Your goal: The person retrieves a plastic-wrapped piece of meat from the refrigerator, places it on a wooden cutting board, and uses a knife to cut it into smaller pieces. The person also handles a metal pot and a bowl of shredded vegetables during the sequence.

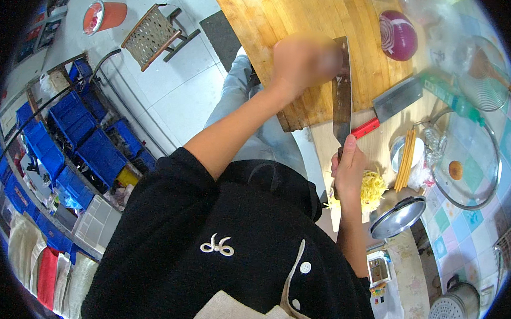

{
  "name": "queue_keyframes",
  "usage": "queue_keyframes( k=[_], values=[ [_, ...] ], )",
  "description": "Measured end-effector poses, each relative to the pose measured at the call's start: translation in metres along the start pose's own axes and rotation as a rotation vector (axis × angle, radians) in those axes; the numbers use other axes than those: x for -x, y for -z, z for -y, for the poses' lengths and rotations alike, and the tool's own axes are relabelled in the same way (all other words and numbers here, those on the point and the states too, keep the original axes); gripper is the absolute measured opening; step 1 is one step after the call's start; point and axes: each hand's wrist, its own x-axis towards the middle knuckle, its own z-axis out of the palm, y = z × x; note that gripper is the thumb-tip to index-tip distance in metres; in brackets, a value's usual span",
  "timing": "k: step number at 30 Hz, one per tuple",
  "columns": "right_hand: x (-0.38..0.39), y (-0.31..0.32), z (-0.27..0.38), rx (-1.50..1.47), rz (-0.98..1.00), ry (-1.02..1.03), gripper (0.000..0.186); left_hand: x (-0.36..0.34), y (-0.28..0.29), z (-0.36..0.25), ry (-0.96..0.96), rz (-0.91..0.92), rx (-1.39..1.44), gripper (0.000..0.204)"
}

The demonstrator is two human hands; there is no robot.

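Note:
A large kitchen knife (pixel 342 100) is in my right hand (pixel 349 166), its fingers wrapped round the handle. Its long blade points away from me over the wooden cutting board (pixel 273 18). My left hand (pixel 296 64) is curled on the board just left of the blade. A blur covers those fingers, so whatever they hold cannot be made out. Farther right on the board sits a purple onion (pixel 398 36) with pale rings showing on its left side. Yellow shreds (pixel 373 190) lie in a heap just right of my right hand.
A second cleaver (pixel 399 99) with a red handle lies right of the board. Beyond it are yellow sticks (pixel 405 160) across a bowl, a glass lid (pixel 471 186) and a metal lid (pixel 398 217). A stool (pixel 151 38) and red bucket (pixel 109 17) stand on the floor left.

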Motion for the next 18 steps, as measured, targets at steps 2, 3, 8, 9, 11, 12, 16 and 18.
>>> queue_keyframes(
  k=[2,3,8,9,11,12,16,18],
  values=[
    [0.0,0.0,0.0,-0.021,0.006,-0.017,0.059,0.0,-0.002,0.003,-0.007,0.013,-0.006,0.044],
    [0.0,-0.002,0.0,-0.019,0.003,-0.028,0.059,0.0,-0.004,0.006,-0.028,0.008,-0.012,0.045],
    [-0.009,-0.019,-0.004,-0.149,-0.037,-0.053,0.057,0.002,-0.022,0.026,-0.089,-0.095,0.048,0.047],
    [-0.012,-0.02,-0.005,-0.103,-0.008,0.028,0.056,0.003,-0.024,0.03,-0.092,-0.114,0.06,0.047],
    [-0.015,-0.018,-0.008,-0.106,-0.025,-0.024,0.055,0.004,-0.024,0.033,-0.124,-0.123,0.037,0.046],
    [-0.015,-0.018,-0.009,-0.115,-0.029,-0.025,0.055,0.003,-0.021,0.032,-0.148,-0.117,0.029,0.046],
    [-0.017,-0.019,-0.01,-0.061,-0.039,0.014,0.055,-0.011,0.005,0.011,-0.155,-0.122,0.18,0.043],
    [-0.017,-0.021,-0.009,-0.002,-0.057,0.015,0.054,-0.029,0.009,-0.016,-0.173,-0.319,0.379,0.048]
  ],
)
